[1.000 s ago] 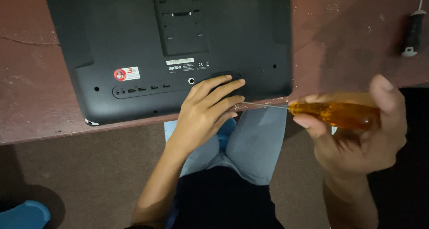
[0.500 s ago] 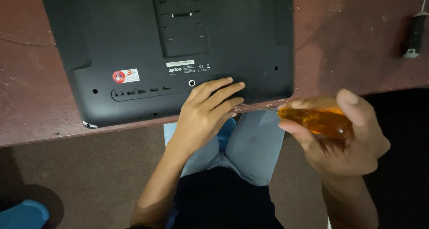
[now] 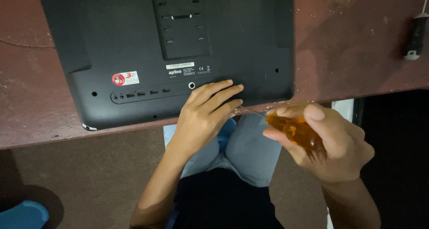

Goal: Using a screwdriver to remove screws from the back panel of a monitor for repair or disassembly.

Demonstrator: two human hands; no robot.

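Rt hand [image 3: 330, 144] round screwdriver [image 3: 295, 131]

One black monitor [image 3: 178, 55] lies face down on one reddish-brown table [image 3: 357, 41], filling the view from ten to one o'clock. Two screwdrivers show: one amber-handled screwdriver [image 3: 295, 131] at four o'clock, and one dark-handled screwdriver [image 3: 414, 35] at two o'clock. Two hands are in view, the left hand [image 3: 205, 115] near centre and the right hand [image 3: 330, 142] at four o'clock. One round sticker [image 3: 118, 79] sits at nine o'clock. One blue object [image 3: 22, 215] lies at seven o'clock.
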